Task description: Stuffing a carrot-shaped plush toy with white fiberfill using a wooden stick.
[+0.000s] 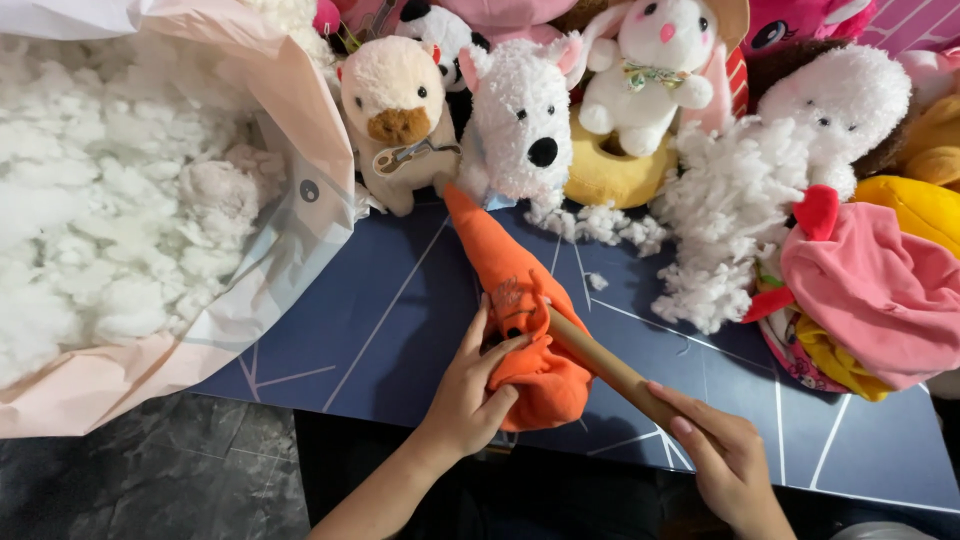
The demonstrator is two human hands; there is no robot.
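Two hands worked one orange plush skin (520,320) at the near edge of the blue desk (380,320), and the step in hand looked like packing: the wooden stick (600,365) was pushed into the open end of the carrot-shaped skin, as if ramming fill toward its pointed tip. The left hand (470,395) was clamped on the bunched open end, fingers wrapped over the fabric and thumb pressing beside the stick's entry. The right hand (715,450) was closed around the stick's lower end, near the desk's front edge, well to the right of the skin. The skin lay slanted across the desk, its narrow tip pointing away toward the far edge, just beside a white plush dog (520,120) and a tan plush animal (400,105) standing in a row of stuffed toys. Judging by the flat, limp upper part, the skin seemed only partly filled; a further push would call for a firm hold on the opening so the fabric did not slide along the stick. Loose white stuffing (720,220) was heaped on the right side of the desk, near a pink cloth bundle (880,290), and a large pale bag of stuffing (120,200) sat off the desk's left edge. How deep the stick reached inside could not be told.
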